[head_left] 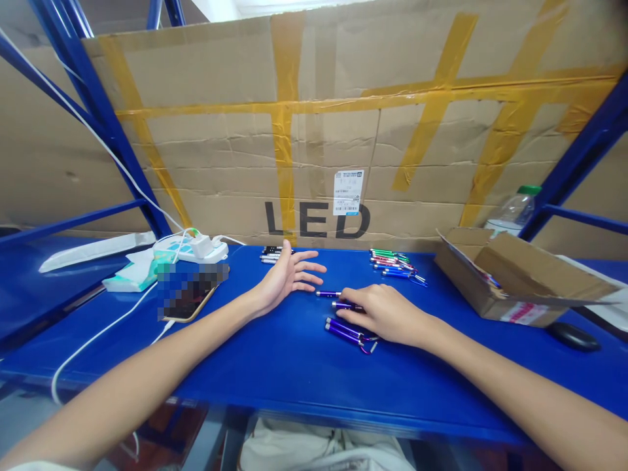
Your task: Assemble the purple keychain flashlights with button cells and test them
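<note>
My left hand [289, 278] is open above the blue table, fingers spread and palm turned to the right, with nothing in it. Behind it lie several black and silver small tubes [269, 255], partly hidden by the thumb. My right hand [375, 311] is palm down, its fingers and thumb closed around a purple keychain flashlight [337, 305]. Another purple flashlight [326, 294] lies at its index fingertip. Nearer to me, below the thumb, purple flashlights [342, 331] with small clips lie side by side. Farther back is a row of green, red and blue flashlights [392, 261].
On the right stand an open cardboard box [515, 307], a black computer mouse [574, 336] and a green-capped bottle [515, 206]. A phone [189, 301], a tissue pack [130, 275] and a power strip [171, 248] with white cables are left. Taped cardboard [220, 157] walls the back.
</note>
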`<state>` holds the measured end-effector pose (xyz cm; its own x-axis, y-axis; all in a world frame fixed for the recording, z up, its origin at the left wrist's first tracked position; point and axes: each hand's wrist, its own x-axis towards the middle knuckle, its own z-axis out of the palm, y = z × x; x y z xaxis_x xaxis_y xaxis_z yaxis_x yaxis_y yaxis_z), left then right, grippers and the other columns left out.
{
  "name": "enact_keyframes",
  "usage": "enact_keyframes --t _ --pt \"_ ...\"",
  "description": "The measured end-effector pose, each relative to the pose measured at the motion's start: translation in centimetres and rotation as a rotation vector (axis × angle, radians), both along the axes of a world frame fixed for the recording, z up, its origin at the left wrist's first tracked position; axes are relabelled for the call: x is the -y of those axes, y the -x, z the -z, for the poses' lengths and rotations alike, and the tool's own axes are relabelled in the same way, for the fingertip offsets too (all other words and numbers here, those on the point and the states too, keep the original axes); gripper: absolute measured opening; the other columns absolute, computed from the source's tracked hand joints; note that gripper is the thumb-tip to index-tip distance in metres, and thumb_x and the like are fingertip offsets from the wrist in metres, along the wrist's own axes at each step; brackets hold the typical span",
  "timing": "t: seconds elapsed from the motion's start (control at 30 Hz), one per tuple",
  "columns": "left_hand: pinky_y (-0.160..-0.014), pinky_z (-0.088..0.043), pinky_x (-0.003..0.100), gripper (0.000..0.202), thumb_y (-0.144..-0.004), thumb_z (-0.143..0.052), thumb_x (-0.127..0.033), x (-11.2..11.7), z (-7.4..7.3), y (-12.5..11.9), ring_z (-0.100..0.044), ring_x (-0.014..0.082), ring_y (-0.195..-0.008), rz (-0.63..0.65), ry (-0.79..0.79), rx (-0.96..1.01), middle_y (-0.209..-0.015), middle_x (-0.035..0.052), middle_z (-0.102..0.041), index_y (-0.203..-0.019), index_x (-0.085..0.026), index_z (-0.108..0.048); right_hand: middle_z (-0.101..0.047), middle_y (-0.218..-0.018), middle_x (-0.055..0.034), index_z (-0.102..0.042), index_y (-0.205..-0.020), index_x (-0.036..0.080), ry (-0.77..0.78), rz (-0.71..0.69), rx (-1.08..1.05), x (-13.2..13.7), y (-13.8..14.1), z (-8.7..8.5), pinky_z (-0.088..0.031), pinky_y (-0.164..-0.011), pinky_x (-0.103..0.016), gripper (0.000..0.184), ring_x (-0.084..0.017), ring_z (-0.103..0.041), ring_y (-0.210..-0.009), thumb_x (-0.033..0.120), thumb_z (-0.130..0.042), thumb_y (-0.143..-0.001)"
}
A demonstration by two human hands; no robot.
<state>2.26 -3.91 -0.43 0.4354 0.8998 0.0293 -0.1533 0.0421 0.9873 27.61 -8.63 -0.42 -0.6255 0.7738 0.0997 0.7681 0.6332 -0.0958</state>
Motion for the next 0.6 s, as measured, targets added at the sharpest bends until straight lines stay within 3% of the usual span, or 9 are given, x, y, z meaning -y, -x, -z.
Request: enact_keyframes --t 0.13,0.27,0.37,0.5,0.6 --pt "-0.083 -0.058 0.036 0.090 -0.104 -0.022 -0.082 0.06 -0.03 -0.01 -0.074 0.0274 -0.100 0.004 0.006 0.003 -0.128 0.0210 -0.075 -0.150 -0.013 -0.057 -0.079 -0.092 -0.0060 -0.071 -0.103 0.023 0.028 -0.065 -0.080 0.21 -0.03 -0.09 -0.041 -0.071 -0.029 0.038 -0.023 -0.075 -0.084 0.053 -0.049 -0.114" --pt "-0.083 -0.058 0.036 0.090 -0.104 -0.026 -0.083 -0.06 0.10 0.02 -0.074 0.0278 -0.099 0.010 0.007 0.022 -0.126 0.0219 -0.075 -0.150 -0.012 -0.057 -0.076 -0.090 -0.0050 -0.068 -0.095 0.023 -0.013 -0.062 -0.085 0.05 -0.16 -0.05 -0.044 -0.073 -0.031 0.039 -0.022 -0.071 -0.081 0.044 -0.043 -0.117" --pt "-0.083 -0.058 0.037 0.091 -0.103 -0.026 -0.083 -0.16 0.22 0.05 -0.074 0.0277 -0.098 0.011 0.006 0.025 -0.124 0.0217 -0.075 -0.150 -0.012 -0.057 -0.075 -0.103 -0.0095 -0.071 -0.110 0.021 -0.086 -0.089 -0.102 -0.20 -0.29 0.22 -0.050 -0.085 -0.036 0.032 -0.025 -0.067 -0.096 0.034 -0.042 -0.116" --pt "-0.084 -0.058 0.037 0.091 -0.103 -0.024 -0.083 -0.14 0.24 0.04 -0.074 0.0277 -0.099 0.013 0.000 0.019 -0.124 0.0210 -0.076 -0.149 -0.012 -0.057 -0.068 -0.137 -0.0145 -0.067 -0.138 0.022 -0.135 -0.169 -0.146 -0.51 -0.46 0.72 -0.051 -0.100 -0.047 0.034 -0.030 -0.060 -0.118 0.027 -0.043 -0.114" --pt "-0.084 -0.058 0.037 0.091 -0.103 -0.024 -0.083 -0.08 0.15 0.01 -0.074 0.0273 -0.097 0.012 0.006 0.018 -0.123 0.0207 -0.076 -0.149 -0.012 -0.057 -0.069 -0.141 -0.0129 -0.065 -0.142 0.023 -0.097 -0.206 -0.171 -0.62 -0.55 0.89 -0.050 -0.103 -0.049 0.035 -0.031 -0.057 -0.124 0.025 -0.044 -0.113"
